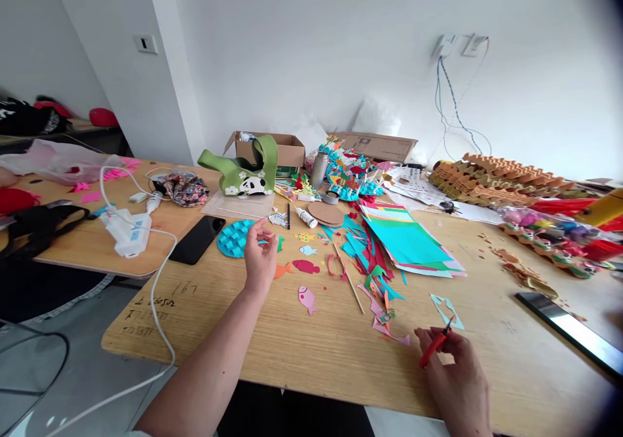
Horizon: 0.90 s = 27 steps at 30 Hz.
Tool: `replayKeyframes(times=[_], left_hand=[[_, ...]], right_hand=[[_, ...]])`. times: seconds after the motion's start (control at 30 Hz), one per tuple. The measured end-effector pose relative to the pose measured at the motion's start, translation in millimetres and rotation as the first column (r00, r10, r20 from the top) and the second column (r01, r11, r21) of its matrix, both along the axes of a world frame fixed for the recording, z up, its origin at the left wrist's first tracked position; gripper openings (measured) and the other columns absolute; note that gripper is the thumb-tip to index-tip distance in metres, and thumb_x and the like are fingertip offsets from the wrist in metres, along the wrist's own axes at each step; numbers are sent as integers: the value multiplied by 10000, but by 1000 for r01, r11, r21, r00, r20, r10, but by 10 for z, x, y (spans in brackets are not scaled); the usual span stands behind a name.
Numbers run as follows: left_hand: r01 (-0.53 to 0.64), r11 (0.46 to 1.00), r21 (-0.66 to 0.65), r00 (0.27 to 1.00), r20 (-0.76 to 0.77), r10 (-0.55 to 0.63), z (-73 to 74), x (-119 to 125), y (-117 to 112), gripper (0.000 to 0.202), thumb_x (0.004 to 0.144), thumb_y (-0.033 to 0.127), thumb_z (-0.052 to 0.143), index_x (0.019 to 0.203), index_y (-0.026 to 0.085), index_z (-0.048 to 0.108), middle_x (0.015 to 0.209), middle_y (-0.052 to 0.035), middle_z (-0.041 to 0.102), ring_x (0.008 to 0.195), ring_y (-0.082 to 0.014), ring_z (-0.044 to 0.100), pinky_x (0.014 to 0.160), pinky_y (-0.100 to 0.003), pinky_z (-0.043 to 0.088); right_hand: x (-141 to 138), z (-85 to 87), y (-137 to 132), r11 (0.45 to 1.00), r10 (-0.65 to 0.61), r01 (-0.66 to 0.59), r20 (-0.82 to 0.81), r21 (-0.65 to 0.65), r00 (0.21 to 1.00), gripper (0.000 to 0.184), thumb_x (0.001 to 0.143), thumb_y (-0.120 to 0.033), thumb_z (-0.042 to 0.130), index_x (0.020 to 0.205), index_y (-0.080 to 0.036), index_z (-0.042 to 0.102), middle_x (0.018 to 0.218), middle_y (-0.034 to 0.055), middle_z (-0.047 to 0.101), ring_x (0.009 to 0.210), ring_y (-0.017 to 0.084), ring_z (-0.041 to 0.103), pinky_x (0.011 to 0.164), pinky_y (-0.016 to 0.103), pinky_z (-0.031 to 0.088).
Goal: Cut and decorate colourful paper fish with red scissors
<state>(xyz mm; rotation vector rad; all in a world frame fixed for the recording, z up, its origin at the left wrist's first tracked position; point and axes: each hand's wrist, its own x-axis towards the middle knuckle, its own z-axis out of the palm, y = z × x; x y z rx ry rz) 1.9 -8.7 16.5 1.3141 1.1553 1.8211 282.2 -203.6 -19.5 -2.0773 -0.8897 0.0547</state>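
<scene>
My left hand is stretched over the table beside a blue woven paper disc, its fingers loosely curled and apart. Just past its fingertips shows a green paper piece; I cannot tell whether they touch. Around it lie paper fish: an orange one, a dark red one, a pink one, a light blue one and a yellow one. At the front right, my right hand grips small red-handled scissors, blades pointing away. Beyond them lies a light blue paper offcut.
A thin wooden stick and paper scraps lie mid-table, beside stacked coloured paper. A black phone and white power strip are left; a tablet-like device is right. Behind stand a green panda bag and a metal bottle.
</scene>
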Motion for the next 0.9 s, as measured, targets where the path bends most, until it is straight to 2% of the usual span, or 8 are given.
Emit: replayKeyframes(times=[0.1,0.23,0.37,0.63,0.8,0.9], left_hand=[[22,1000,-21,999,48,-21,-46,-11,46,363,775,261,592,1128,189,548,857,-31,579,763,-128,562,643,-231,468],[76,996,-36,990,124,-71,-90,-12,76,353,800,294,568,1134,182,543,800,-16,573,693,-116,563,619,-232,468],[71,997,-41,982,180,-63,-57,-7,60,306,793,282,567,1083,185,554,739,17,543,601,-86,525,594,-214,456],[49,998,-45,965,259,-36,-4,-6,41,226,790,253,553,1005,181,554,606,51,484,550,-87,475,532,-185,422],[91,993,-80,959,275,-66,16,-11,24,261,793,314,574,1010,173,545,538,65,477,481,-82,438,477,-180,381],[91,991,-97,954,294,-59,35,-11,16,268,770,315,596,991,171,546,524,68,480,463,-78,433,466,-177,367]], right_hand=[[6,-8,-1,1000,-3,3,-11,-6,1000,457,628,-596,581,854,-200,551,873,83,659,639,208,583,593,315,426],[-2,-7,6,1000,-12,12,-27,-16,1000,455,623,-599,592,848,-206,552,886,80,665,627,206,583,611,326,428],[1,-15,3,1000,-16,15,-40,-22,999,462,623,-599,601,859,-205,554,896,80,667,579,189,576,607,328,430],[-7,9,-7,1000,-12,12,-22,-4,1000,454,625,-586,596,857,-198,555,870,86,664,542,177,550,555,314,425],[-5,-32,-2,995,-14,16,-19,96,1000,428,633,-556,615,859,-200,539,871,89,656,695,217,586,560,292,433],[6,-58,-3,991,-9,11,-21,132,1000,412,658,-543,611,868,-196,541,879,88,650,714,211,579,538,276,428]])
